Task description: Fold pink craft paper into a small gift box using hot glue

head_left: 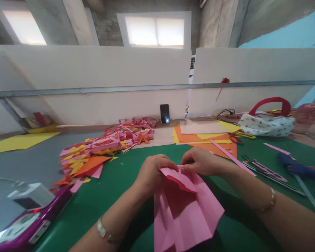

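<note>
A sheet of pink paper with several creases is held above the green mat, its far edge folded over toward me. My left hand grips that far edge on the left, fingers closed around the paper. Close beside it, my right hand pinches the same edge between thumb and fingers. The lower part of the sheet hangs toward me and flares out at the right corner. The fingertips behind the paper are partly hidden.
Left lies a heap of pink, orange and yellow paper cutouts beside a purple power strip. Orange paper sheets, scissors, tweezers and a blue glue gun are at right. A phone leans against the panel.
</note>
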`<move>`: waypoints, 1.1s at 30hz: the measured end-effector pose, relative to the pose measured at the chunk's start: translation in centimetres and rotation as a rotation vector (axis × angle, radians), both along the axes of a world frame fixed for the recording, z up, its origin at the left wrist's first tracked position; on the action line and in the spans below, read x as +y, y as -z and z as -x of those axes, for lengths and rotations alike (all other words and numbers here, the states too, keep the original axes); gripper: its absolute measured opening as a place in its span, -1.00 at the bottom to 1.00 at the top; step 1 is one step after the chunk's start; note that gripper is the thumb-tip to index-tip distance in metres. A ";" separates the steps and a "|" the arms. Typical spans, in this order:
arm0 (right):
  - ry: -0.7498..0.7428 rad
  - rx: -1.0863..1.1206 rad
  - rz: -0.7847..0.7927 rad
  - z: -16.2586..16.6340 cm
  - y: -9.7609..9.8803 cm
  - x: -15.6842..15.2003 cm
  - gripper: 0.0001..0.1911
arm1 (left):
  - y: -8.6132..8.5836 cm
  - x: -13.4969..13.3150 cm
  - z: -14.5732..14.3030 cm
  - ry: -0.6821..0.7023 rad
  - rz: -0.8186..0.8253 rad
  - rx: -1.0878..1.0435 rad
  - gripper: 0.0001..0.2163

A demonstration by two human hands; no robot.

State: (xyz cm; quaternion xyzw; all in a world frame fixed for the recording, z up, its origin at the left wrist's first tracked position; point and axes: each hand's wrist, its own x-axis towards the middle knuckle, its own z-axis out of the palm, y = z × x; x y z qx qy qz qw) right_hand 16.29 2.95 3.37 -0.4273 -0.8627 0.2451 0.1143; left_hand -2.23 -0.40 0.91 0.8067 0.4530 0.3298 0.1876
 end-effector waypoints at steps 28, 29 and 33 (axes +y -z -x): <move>0.107 -0.107 -0.004 -0.2 -1.1 -0.6 -0.86 | -0.8 -0.6 0.7 0.050 -0.024 0.268 -0.71; 0.087 -0.118 -0.007 -0.2 -1.2 -0.7 -0.86 | -0.8 -0.6 0.7 0.049 -0.028 0.278 -0.70; 0.088 -0.137 -0.056 -0.2 -1.4 -1.0 -0.83 | -1.0 -0.6 0.7 0.047 -0.036 0.307 -0.71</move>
